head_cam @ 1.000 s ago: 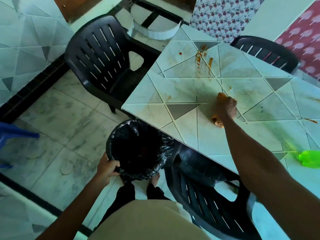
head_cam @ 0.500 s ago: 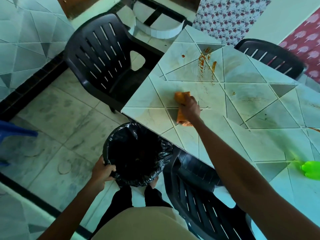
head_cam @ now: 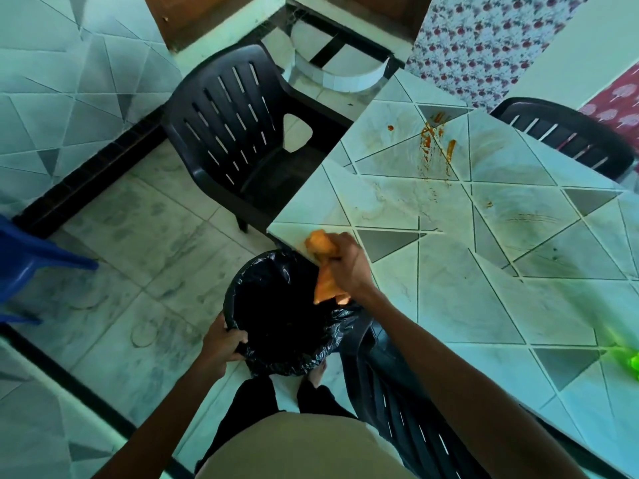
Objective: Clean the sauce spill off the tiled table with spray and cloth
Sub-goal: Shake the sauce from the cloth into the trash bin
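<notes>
Right hand: the right hand (head_cam: 346, 268) is curled around the orange cloth (head_cam: 320, 245), which is gripped in a bunch at the near-left corner of the tabletop (head_cam: 460, 299).
Cloth: one bunched end is seen beyond the knuckles, at the tabletop's edge. The other end hangs past the edge, over the open mouth of the bin (head_cam: 311, 350).
Left hand: the left hand (head_cam: 223, 342) is closed on the near rim of the bin, with the fingers hooked over the black liner.
Bin: it is lined with a black plastic bag and is placed just beside the tabletop corner, below its edge. Its contents cannot be made out, and whether it stands on the floor (head_cam: 145, 243) or is lifted cannot be told.
Sauce spill: the sauce spill (head_cam: 427, 141) is seen as orange-red streaks on the far part of the tabletop, well apart from the cloth. A small spot lies to their left, and faint smears are spread over the tiles nearer the middle.
Spray bottle: the spray bottle (head_cam: 631, 363) is shown only as a blurred green shape on the tabletop at the right edge of view, well apart from both hands.
Chairs: a black chair (head_cam: 235, 133) is set at the left side of the tabletop, a second black chair (head_cam: 567, 133) at the far side, and a third black chair (head_cam: 397, 392) at the near edge beside the person. A blue chair (head_cam: 31, 257) is partly seen at far left.
</notes>
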`<state>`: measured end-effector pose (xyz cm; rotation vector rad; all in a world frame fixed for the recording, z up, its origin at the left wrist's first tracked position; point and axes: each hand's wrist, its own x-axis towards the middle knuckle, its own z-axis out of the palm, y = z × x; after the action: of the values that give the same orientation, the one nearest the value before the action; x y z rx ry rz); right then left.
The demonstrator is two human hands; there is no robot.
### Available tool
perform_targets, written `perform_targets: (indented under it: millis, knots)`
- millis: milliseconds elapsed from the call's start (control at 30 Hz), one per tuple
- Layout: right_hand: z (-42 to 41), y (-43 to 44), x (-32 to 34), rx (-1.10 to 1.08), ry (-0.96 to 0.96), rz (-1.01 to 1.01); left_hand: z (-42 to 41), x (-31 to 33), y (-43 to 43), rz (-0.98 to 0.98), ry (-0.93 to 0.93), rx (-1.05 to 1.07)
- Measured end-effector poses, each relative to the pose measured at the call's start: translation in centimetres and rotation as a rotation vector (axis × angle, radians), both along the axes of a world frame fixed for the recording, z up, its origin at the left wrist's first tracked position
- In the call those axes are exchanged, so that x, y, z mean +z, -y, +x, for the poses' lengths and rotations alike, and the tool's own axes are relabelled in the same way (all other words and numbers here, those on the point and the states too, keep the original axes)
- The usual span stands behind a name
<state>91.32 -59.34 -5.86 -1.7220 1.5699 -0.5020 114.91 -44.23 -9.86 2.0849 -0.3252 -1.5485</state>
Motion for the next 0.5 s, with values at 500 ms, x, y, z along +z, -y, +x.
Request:
perform_targets:
  millis: [500]
  knots:
    - [3.0,6.9,0.1,0.083,-0.479,0.053,7.1,-1.3,1.6,-0.004,-0.019,-0.003]
